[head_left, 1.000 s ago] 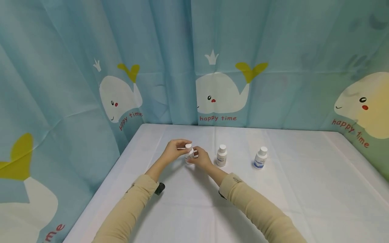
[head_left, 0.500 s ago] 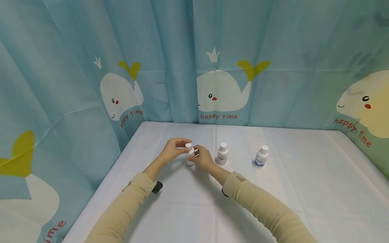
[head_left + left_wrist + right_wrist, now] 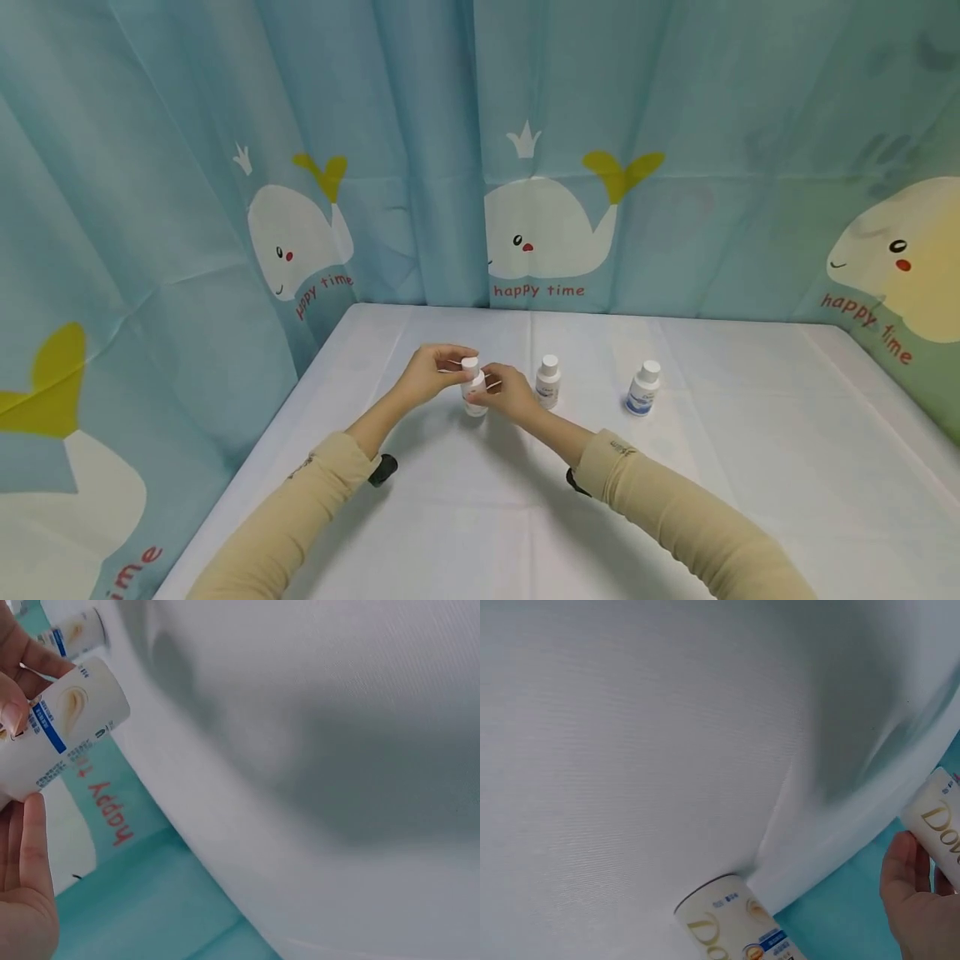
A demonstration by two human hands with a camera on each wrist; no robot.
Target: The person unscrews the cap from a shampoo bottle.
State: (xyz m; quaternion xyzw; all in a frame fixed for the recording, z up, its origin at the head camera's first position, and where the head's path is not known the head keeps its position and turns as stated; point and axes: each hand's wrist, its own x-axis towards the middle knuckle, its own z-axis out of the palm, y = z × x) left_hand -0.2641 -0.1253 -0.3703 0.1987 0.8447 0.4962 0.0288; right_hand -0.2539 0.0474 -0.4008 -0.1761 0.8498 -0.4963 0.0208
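In the head view, a small white capped bottle (image 3: 475,403) is between my two hands, left of two similar bottles. My left hand (image 3: 426,379) pinches its white cap (image 3: 470,364) from the left. From the right, my right hand (image 3: 516,395) grips the bottle's body. The left wrist view shows the held bottle's printed side (image 3: 79,705), with a blue stripe. Gold lettering shows on the held bottle (image 3: 939,821) in the right wrist view. Whether its base touches the table is hard to tell. Fingers hide part of its label.
A second white bottle (image 3: 548,385) stands just right of my right hand. Farther right is a third bottle (image 3: 642,392) with a blue-banded label. White cloth covers the table (image 3: 720,467). A blue whale-print curtain (image 3: 420,125) borders its back and left side.
The held bottle has shifted slightly right and nearer to me, with both hands still on it. My forearms have spread apart a little. The other two bottles stay in place.
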